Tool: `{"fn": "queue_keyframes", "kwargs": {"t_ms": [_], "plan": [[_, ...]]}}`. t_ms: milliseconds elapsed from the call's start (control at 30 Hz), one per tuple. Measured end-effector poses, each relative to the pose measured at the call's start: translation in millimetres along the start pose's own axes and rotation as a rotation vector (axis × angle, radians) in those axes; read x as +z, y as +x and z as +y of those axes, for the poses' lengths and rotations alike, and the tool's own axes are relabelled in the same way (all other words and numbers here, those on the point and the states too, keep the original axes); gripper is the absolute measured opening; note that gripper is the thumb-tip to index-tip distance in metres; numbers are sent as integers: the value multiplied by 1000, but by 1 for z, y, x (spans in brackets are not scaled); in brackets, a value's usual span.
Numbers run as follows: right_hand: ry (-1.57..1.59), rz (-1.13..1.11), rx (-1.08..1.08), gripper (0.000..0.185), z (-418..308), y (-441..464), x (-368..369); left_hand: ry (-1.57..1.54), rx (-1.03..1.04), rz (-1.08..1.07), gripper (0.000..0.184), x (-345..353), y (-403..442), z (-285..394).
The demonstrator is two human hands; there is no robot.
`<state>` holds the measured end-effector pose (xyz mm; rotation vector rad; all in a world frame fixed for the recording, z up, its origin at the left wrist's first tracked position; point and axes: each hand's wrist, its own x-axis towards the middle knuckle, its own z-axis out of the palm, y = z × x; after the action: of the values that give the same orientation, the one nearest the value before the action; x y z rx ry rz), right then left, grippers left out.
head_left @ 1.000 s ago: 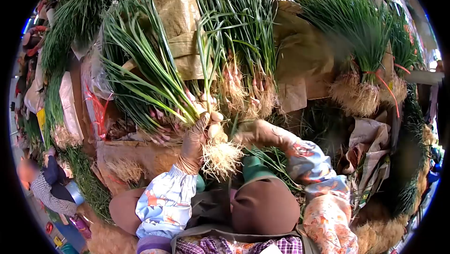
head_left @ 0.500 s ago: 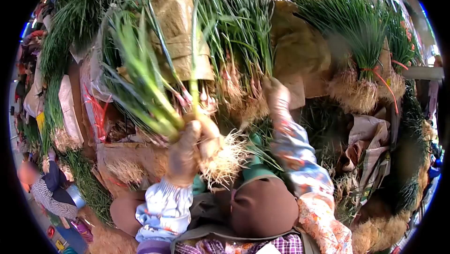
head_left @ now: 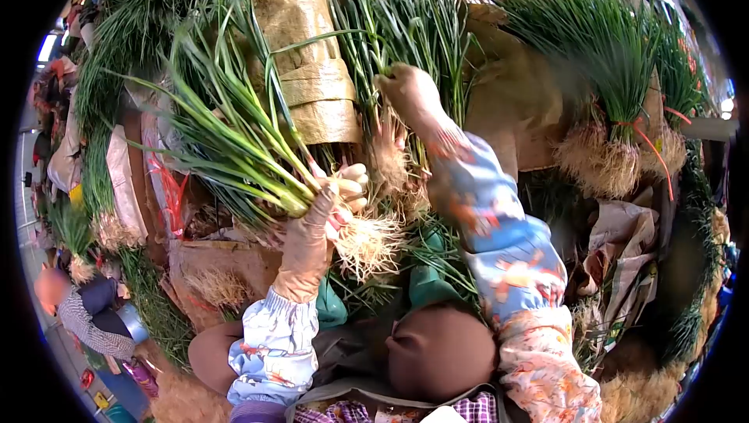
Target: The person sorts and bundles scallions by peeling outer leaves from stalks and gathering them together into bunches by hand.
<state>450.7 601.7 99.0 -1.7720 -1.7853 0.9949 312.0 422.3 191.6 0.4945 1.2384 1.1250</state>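
My left hand [head_left: 308,243] is wrapped round a bunch of green onions [head_left: 250,161], just above its pale roots [head_left: 365,245]; the leaves fan up and to the left. Farther up and to the right, my right hand [head_left: 409,91] has its fingers closed at the leaves of the green onions in the upper middle [head_left: 425,25]. What those fingers pinch is too small to make out. Reddish stems and roots of that pile show below the right hand. Between the two bunches stands a tan wrapped bundle [head_left: 308,56].
Bundles tied with red string [head_left: 612,150] lie at the right, beside crumpled sacking [head_left: 616,247]. Cardboard [head_left: 207,267] and red plastic [head_left: 168,197] are at the left. A person [head_left: 94,321] sits at the far left. Green boots [head_left: 429,286] are below the hands.
My right hand has moved up from beside the roots, past the lower end of the middle pile, to its leaves. My left hand keeps its bunch, which has shifted slightly left.
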Motion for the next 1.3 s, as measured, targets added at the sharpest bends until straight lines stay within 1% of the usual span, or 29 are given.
{"fn": "queue_keyframes", "kwargs": {"t_ms": [33,67,100,133,167,200,267,300,333,400,433,467,500,533,600,633,667,733,767,800,867,900,933,1000,1067,1133,1200,1233,1300], "plan": [[259,-189,188,24,-16,-20,-13,154,-19,-16,38,-6,1,-3],[449,-265,255,20,-31,-52,-24,304,-36,-35,40,-11,2,-7],[536,-245,174,26,-25,-76,-11,278,-87,-11,40,-9,0,-16],[514,-235,152,29,-28,-93,-2,253,-133,14,40,-8,-1,-25],[492,-224,131,33,-31,-111,5,231,-136,21,47,-6,-2,-28],[787,-223,332,34,-38,-119,6,135,-142,-29,42,-5,-2,-29],[1228,-743,370,34,-27,-102,-6,100,-63,-155,37,-9,-2,-20],[1422,-789,394,33,-30,-101,-3,-77,-98,-217,33,-12,0,-24],[1612,-842,428,32,-33,-101,-1,-128,-92,-202,32,-11,-4,-22],[862,-565,192,28,-33,-107,-4,-246,-122,-164,29,-10,-6,-28],[673,-401,6,26,-25,-109,6,-250,-121,-161,29,-11,-4,-30],[414,-195,-146,24,-17,-111,16,-258,-91,-146,30,-12,-2,-31],[163,26,-231,24,-9,-112,26,-265,-65,-136,31,-11,1,-31],[82,251,-394,25,4,-120,36,-211,-43,-119,28,-7,0,-28],[-97,236,-355,22,26,-120,39,-140,-70,-21,25,0,-3,-34],[-137,218,-306,22,35,-120,39,-11,3,-40,24,-5,0,-46],[-148,180,-228,21,41,-115,36,-72,-54,20,24,2,-9,-35],[-147,102,5,21,60,-102,22,-214,8,-164,24,11,-22,-1],[-150,54,102,21,69,-98,12,-238,14,-217,25,5,-23,5],[-179,-30,159,21,75,-97,2,-232,30,-210,25,-1,-20,5],[-219,-284,161,22,80,-106,-18,-207,-44,-84,25,-8,-14,-4],[-163,-413,132,22,73,-114,-30,-188,-77,-75,25,-8,-17,-1],[-53,-517,115,23,65,-122,-40,-287,-97,-154,26,-18,-7,-22],[305,-628,135,24,37,-130,-50,-473,-224,-229,26,-7,-13,-17],[800,-669,115,26,8,-120,-43,-693,-268,-390,24,-6,-11,-19],[1426,-732,79,27,-12,-99,-18,-841,-251,-482,18,-4,-10,-19],[1480,-719,48,27,-19,-97,-6,-1012,-275,-459,15,-6,-14,-20],[1518,-693,25,27,-20,-99,-2,-1005,-281,-448,15,-6,-14,-21],[1577,-629,-21,27,-20,-103,2,-1107,-291,-413,13,-6,-14,-25]]}}
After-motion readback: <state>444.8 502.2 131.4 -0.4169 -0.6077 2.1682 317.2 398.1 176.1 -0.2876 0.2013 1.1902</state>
